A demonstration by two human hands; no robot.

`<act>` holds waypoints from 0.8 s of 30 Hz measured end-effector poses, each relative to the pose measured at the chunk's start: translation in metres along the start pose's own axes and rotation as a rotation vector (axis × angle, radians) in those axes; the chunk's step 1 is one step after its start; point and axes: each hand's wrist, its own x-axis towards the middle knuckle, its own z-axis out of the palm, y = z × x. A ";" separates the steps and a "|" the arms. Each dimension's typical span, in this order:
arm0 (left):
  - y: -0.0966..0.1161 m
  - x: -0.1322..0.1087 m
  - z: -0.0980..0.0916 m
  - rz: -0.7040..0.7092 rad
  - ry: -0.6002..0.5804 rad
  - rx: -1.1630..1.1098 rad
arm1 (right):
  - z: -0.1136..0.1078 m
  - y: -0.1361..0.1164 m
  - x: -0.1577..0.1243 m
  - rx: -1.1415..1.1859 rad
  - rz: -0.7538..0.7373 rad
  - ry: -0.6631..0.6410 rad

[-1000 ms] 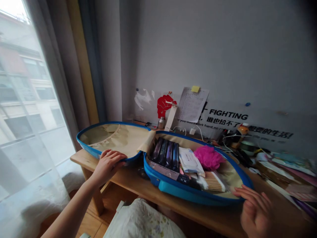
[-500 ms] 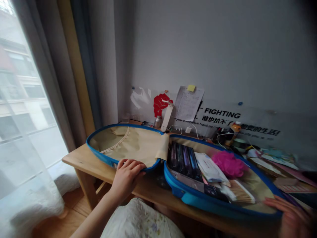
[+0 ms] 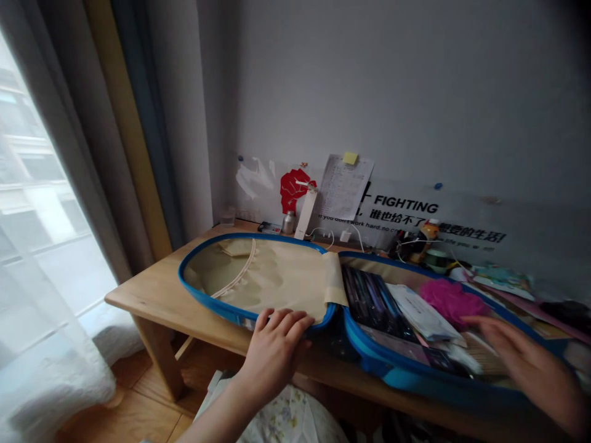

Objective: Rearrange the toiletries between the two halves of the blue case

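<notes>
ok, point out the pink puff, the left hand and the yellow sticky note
pink puff point(image 3: 450, 299): head view, middle of the fluffy ball.
left hand point(image 3: 276, 351): head view, back of the hand.
yellow sticky note point(image 3: 349, 158): head view, its centre.

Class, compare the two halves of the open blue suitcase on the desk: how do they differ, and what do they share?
The left half shows only beige lining with a white strap; the right half is packed with dark boxes, a white packet and a pink puff. The left hand rests on the left half's rim; the right hand reaches over the right half. Both have blue rims and lie open.

Single head view, forward and down, close over desk point(image 3: 152, 289)
</notes>
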 end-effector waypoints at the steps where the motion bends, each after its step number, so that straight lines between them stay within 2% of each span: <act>1: -0.003 -0.003 0.000 0.013 0.043 0.009 | 0.003 -0.011 0.006 -0.001 0.041 -0.158; 3: -0.015 -0.010 -0.003 0.001 0.144 0.047 | 0.011 -0.030 0.015 -0.019 0.112 -0.431; 5: -0.034 -0.019 -0.007 -0.018 0.225 0.103 | 0.021 -0.044 0.019 -0.055 0.104 -0.549; 9: -0.078 -0.038 -0.016 -0.035 0.300 0.236 | 0.042 -0.066 0.021 -0.154 0.032 -0.729; 12: -0.098 -0.048 -0.018 -0.049 0.323 0.276 | 0.055 -0.084 0.027 -0.288 0.083 -0.820; 17: -0.102 -0.047 -0.013 -0.044 0.345 0.275 | 0.073 -0.108 0.038 -0.496 0.127 -0.946; 20: -0.104 -0.043 -0.012 0.002 0.365 0.283 | 0.082 -0.111 0.041 -0.499 0.157 -0.982; 24: -0.110 -0.043 -0.013 0.069 0.362 0.288 | 0.092 -0.102 0.043 -0.463 0.182 -0.959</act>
